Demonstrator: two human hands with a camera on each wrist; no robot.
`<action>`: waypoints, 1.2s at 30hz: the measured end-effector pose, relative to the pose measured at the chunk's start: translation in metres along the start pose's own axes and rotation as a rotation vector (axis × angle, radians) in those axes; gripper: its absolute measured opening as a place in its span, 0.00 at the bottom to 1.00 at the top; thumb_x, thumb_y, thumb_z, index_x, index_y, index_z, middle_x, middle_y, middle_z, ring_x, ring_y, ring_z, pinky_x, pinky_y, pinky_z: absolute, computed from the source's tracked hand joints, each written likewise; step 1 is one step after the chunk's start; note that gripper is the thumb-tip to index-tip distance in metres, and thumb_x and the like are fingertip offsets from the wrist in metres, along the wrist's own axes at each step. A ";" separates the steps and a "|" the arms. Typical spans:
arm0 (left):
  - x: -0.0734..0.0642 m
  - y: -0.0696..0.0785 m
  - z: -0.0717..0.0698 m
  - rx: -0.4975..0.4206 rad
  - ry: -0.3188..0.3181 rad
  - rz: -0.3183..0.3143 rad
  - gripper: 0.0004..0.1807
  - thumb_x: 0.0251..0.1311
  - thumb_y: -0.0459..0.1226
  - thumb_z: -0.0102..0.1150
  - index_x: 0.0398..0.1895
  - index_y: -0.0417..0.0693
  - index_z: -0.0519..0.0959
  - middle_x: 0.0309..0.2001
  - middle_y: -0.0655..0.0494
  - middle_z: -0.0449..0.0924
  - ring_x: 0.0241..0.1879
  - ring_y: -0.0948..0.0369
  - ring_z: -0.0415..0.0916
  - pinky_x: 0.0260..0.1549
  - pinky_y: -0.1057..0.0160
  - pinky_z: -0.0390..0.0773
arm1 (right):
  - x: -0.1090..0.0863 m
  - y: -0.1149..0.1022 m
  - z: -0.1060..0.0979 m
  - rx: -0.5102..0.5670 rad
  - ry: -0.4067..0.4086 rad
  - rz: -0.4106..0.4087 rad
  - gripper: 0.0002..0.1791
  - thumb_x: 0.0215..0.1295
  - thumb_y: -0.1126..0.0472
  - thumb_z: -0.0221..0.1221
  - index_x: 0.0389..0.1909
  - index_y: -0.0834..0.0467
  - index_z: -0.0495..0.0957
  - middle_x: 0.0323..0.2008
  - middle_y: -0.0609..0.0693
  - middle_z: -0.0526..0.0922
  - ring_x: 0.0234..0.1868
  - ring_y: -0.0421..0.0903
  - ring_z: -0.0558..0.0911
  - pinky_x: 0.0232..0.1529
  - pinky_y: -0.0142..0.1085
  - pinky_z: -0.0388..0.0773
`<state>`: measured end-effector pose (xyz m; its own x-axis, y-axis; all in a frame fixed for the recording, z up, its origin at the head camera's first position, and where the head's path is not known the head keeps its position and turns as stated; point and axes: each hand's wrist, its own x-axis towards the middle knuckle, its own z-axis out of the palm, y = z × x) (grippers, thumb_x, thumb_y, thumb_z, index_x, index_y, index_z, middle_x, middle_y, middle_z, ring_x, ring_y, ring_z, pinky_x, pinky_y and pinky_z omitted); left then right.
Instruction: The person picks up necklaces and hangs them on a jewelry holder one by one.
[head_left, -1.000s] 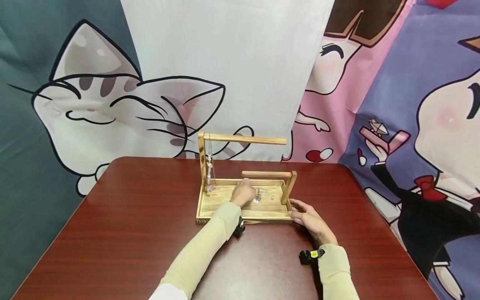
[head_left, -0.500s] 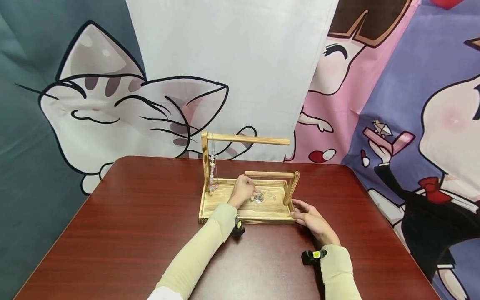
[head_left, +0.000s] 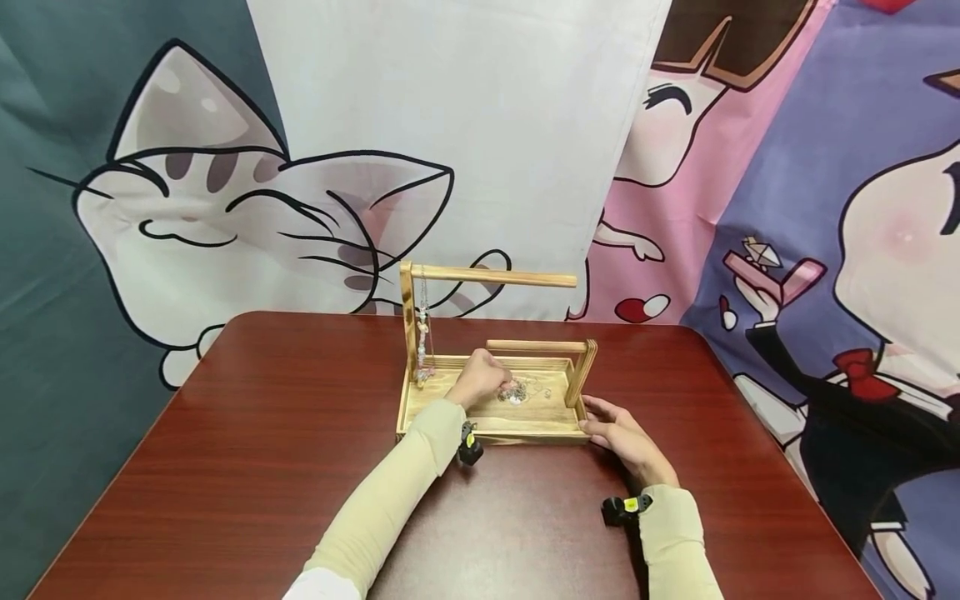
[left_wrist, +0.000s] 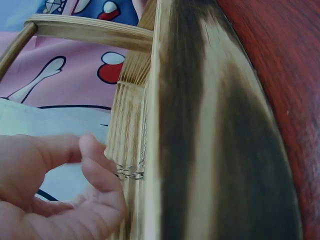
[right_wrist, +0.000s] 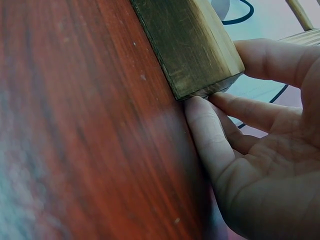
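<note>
With my left hand point(head_left: 478, 380) I am pinching thumb and finger together on a thin chain point(left_wrist: 131, 175), links running out from the tips. The chain is lying inside the wooden tray point(head_left: 427, 410), beside the jewellery pile point(head_left: 517, 393); its far end I am not making out. Risk noted: links may be tangling with the pile, so a pull could be dragging other pieces along. With my right hand point(head_left: 624, 438) I am gripping the tray's right front corner; slackening there could be letting it slide on the table point(head_left: 187, 467). The low bar point(head_left: 536, 346) is ending near the left knuckles, inviting a knock. Further left, a beaded necklace point(head_left: 422, 333) is hanging from the tall bar point(head_left: 510, 277); a jolt could be setting it swinging.
</note>
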<state>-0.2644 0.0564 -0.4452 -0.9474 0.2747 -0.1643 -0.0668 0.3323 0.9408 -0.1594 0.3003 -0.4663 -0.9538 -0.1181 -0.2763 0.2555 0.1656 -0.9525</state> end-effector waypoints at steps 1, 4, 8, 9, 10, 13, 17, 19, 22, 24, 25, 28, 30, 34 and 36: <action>0.000 0.001 -0.001 0.046 0.018 -0.003 0.07 0.45 0.26 0.56 0.14 0.32 0.76 0.19 0.38 0.79 0.08 0.65 0.61 0.08 0.71 0.60 | 0.000 0.000 0.000 -0.001 -0.001 -0.001 0.36 0.60 0.66 0.55 0.68 0.62 0.52 0.63 0.64 0.60 0.56 0.48 0.69 0.47 0.33 0.72; -0.001 0.003 -0.003 0.216 0.086 -0.010 0.15 0.40 0.27 0.59 0.03 0.44 0.69 0.07 0.48 0.71 0.07 0.66 0.52 0.08 0.68 0.56 | 0.002 0.002 -0.001 0.001 -0.002 -0.007 0.37 0.60 0.66 0.56 0.68 0.62 0.51 0.64 0.64 0.60 0.56 0.48 0.69 0.47 0.33 0.72; -0.002 0.005 -0.005 0.366 0.144 -0.008 0.21 0.37 0.27 0.57 0.02 0.51 0.58 0.05 0.60 0.54 0.12 0.62 0.51 0.09 0.66 0.56 | 0.006 0.006 -0.003 0.015 -0.006 -0.015 0.36 0.60 0.67 0.55 0.68 0.62 0.52 0.63 0.64 0.61 0.55 0.48 0.70 0.47 0.32 0.72; -0.002 0.006 -0.006 0.382 0.150 0.000 0.21 0.36 0.26 0.56 0.03 0.51 0.56 0.08 0.59 0.51 0.14 0.61 0.51 0.10 0.66 0.55 | 0.006 0.007 -0.003 0.015 -0.007 -0.017 0.36 0.60 0.67 0.55 0.68 0.62 0.52 0.63 0.64 0.61 0.55 0.48 0.70 0.47 0.32 0.72; -0.003 0.006 -0.006 0.400 0.156 0.010 0.21 0.36 0.26 0.56 0.04 0.51 0.56 0.10 0.58 0.51 0.16 0.61 0.52 0.10 0.66 0.56 | 0.006 0.007 -0.003 0.016 -0.007 -0.017 0.36 0.60 0.67 0.55 0.68 0.62 0.52 0.63 0.64 0.61 0.55 0.47 0.70 0.46 0.32 0.72; -0.007 0.007 -0.007 0.445 0.159 0.062 0.17 0.36 0.24 0.53 0.11 0.48 0.57 0.15 0.56 0.51 0.18 0.61 0.54 0.11 0.67 0.58 | 0.007 0.007 -0.003 0.013 0.000 -0.014 0.36 0.59 0.67 0.55 0.68 0.61 0.53 0.63 0.63 0.62 0.54 0.46 0.72 0.46 0.31 0.73; -0.013 0.009 -0.008 0.531 0.176 0.121 0.11 0.39 0.23 0.51 0.17 0.45 0.63 0.16 0.55 0.60 0.16 0.59 0.59 0.14 0.65 0.63 | 0.007 0.008 -0.002 0.016 0.024 0.000 0.36 0.58 0.66 0.56 0.67 0.60 0.55 0.62 0.62 0.64 0.53 0.45 0.73 0.45 0.31 0.73; -0.014 0.012 -0.008 0.590 0.199 0.128 0.09 0.40 0.23 0.52 0.18 0.45 0.67 0.16 0.54 0.66 0.18 0.58 0.64 0.17 0.63 0.67 | 0.007 0.008 -0.003 0.010 0.023 0.000 0.36 0.58 0.65 0.57 0.67 0.60 0.54 0.62 0.62 0.63 0.53 0.45 0.73 0.45 0.31 0.73; -0.016 0.015 -0.008 0.645 0.213 0.098 0.06 0.44 0.24 0.52 0.21 0.44 0.71 0.22 0.50 0.74 0.24 0.53 0.73 0.22 0.60 0.73 | 0.007 0.008 -0.003 0.004 0.018 -0.006 0.37 0.58 0.65 0.57 0.68 0.61 0.53 0.63 0.63 0.62 0.53 0.45 0.72 0.46 0.32 0.73; -0.017 0.017 -0.008 0.668 0.212 0.077 0.06 0.46 0.26 0.51 0.24 0.44 0.74 0.27 0.46 0.77 0.29 0.51 0.76 0.24 0.58 0.75 | 0.007 0.009 -0.003 -0.001 0.011 -0.011 0.37 0.58 0.65 0.56 0.68 0.61 0.53 0.63 0.63 0.62 0.54 0.45 0.72 0.47 0.32 0.72; -0.017 0.017 -0.008 0.674 0.207 0.073 0.06 0.47 0.26 0.51 0.26 0.43 0.75 0.29 0.45 0.78 0.30 0.50 0.77 0.24 0.58 0.75 | 0.006 0.009 -0.003 0.000 0.016 -0.009 0.37 0.58 0.65 0.57 0.68 0.61 0.53 0.63 0.63 0.62 0.53 0.45 0.72 0.47 0.32 0.72; -0.018 0.018 -0.012 0.671 0.196 0.066 0.07 0.49 0.26 0.50 0.29 0.43 0.76 0.30 0.46 0.78 0.28 0.52 0.76 0.22 0.59 0.74 | 0.007 0.009 -0.002 0.002 0.007 -0.011 0.36 0.59 0.65 0.56 0.68 0.61 0.53 0.62 0.63 0.62 0.53 0.45 0.72 0.47 0.32 0.72; -0.018 0.018 -0.014 0.651 0.187 0.075 0.06 0.49 0.25 0.49 0.27 0.42 0.75 0.27 0.47 0.77 0.23 0.56 0.73 0.19 0.61 0.72 | 0.008 0.008 -0.002 0.004 0.007 -0.012 0.36 0.59 0.65 0.56 0.67 0.61 0.53 0.62 0.63 0.63 0.53 0.45 0.72 0.46 0.32 0.72; -0.017 0.019 -0.019 0.608 0.188 0.097 0.08 0.44 0.23 0.48 0.17 0.43 0.72 0.18 0.48 0.75 0.14 0.59 0.65 0.13 0.64 0.68 | 0.007 0.007 -0.002 0.007 0.005 -0.014 0.36 0.59 0.66 0.56 0.67 0.61 0.53 0.62 0.63 0.63 0.53 0.45 0.72 0.46 0.31 0.72; -0.017 0.020 -0.021 0.599 0.211 0.096 0.10 0.42 0.24 0.47 0.14 0.46 0.69 0.17 0.48 0.73 0.13 0.58 0.64 0.11 0.64 0.67 | 0.007 0.006 -0.002 0.006 -0.002 -0.018 0.36 0.59 0.66 0.56 0.68 0.61 0.52 0.63 0.64 0.62 0.54 0.46 0.72 0.46 0.31 0.72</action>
<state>-0.2562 0.0393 -0.4170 -0.9858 0.1651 0.0312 0.1497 0.7783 0.6097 -0.1646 0.3028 -0.4740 -0.9579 -0.1232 -0.2591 0.2390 0.1572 -0.9582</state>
